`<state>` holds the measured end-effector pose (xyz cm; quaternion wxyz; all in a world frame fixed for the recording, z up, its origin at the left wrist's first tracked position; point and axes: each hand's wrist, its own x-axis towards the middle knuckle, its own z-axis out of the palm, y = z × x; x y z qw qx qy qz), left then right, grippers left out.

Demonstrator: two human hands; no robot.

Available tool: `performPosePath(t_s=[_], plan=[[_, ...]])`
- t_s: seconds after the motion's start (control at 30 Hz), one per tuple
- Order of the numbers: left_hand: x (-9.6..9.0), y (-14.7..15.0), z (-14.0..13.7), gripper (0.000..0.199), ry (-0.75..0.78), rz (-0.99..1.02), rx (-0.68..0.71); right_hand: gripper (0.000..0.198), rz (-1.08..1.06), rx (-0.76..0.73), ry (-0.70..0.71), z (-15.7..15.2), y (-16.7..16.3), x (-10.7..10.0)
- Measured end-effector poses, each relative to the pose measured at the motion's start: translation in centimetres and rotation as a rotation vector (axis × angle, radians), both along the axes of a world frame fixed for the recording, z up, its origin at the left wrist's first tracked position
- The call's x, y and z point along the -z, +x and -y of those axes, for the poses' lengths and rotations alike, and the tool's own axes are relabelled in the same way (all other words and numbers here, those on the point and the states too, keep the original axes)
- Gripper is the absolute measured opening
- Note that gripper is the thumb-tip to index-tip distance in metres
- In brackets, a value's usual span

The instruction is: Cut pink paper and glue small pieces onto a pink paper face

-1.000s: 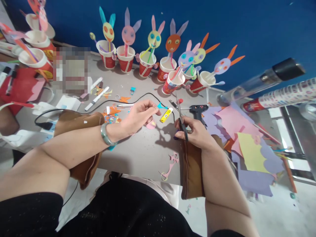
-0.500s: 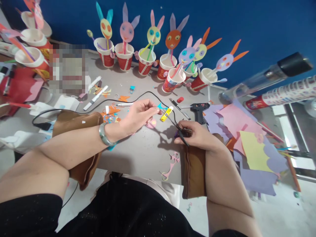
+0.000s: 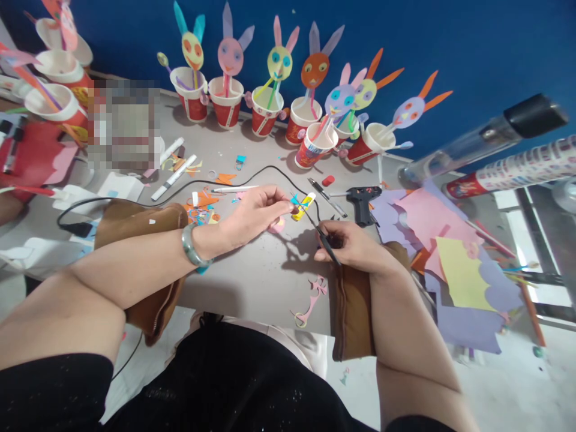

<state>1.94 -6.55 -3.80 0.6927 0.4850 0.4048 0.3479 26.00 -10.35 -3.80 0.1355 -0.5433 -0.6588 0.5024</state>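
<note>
Between thumb and fingertips, my left hand (image 3: 261,213) pinches a small scrap of blue paper (image 3: 294,200). My right hand (image 3: 351,243) is closed around the dark handles of a pair of scissors (image 3: 330,249), whose thin blades point up and left and meet the blue paper. Just behind the blades lies a yellow-and-white glue stick (image 3: 304,207). Below my left fingers rests a pink paper circle (image 3: 278,225), partly hidden. A curly pink paper offcut (image 3: 310,306) lies near the table's front edge.
Red paper cups (image 3: 265,120) with paper rabbit heads line the back wall. A black glue gun (image 3: 362,201) lies right of the scissors, beside stacked coloured paper (image 3: 463,270). A black cable (image 3: 216,186) crosses the table past white markers (image 3: 173,177) and orange scraps (image 3: 202,201).
The scissor blades look closer together and now reach the blue paper. The blue paper has turned slightly, and my left hand has shifted a little to the right.
</note>
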Motion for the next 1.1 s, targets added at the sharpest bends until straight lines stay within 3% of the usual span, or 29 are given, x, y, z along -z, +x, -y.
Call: performPosePath(t_s=[0.57, 1.1], plan=[[1.3, 0.0, 0.0, 0.012, 0.049, 0.093, 0.028, 0.066, -0.005, -0.001, -0.059, -0.1, -0.6, -0.2], [1.1, 0.1, 0.0, 0.013, 0.045, 0.053, 0.051, 0.061, 0.008, -0.019, -0.053, -0.1, -0.6, -0.2]])
